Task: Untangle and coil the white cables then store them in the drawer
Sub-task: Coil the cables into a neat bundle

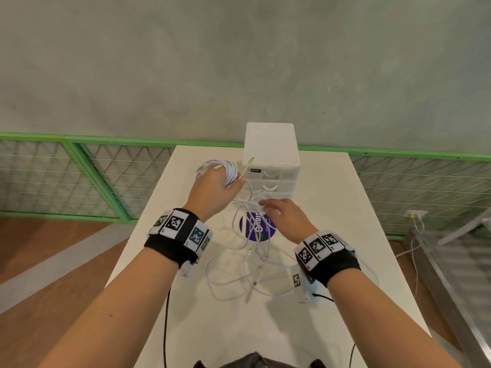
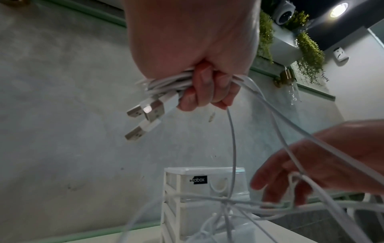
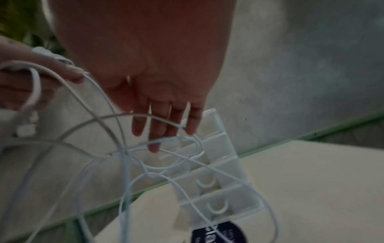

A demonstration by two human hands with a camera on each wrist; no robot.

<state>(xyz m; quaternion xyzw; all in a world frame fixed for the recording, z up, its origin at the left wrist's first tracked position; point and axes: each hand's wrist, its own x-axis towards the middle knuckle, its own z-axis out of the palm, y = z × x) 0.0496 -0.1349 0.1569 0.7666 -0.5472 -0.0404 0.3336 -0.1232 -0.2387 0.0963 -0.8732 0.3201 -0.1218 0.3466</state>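
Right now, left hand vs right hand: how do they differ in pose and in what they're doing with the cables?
The left hand is raised with fingers curled round a coiled cable bundle, plugs sticking out below; the right hand sits lower with fingers straight, gripping nothing. The left hand holds wound loops; the right hand only reaches into the loose tangle in front of the drawer unit. Both wear marker wristbands and stay above the table.

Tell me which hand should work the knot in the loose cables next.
Right, probably. The right hand is open, its fingers already among the tangled strands before the drawer unit. The left hand grips the coiled bundle.
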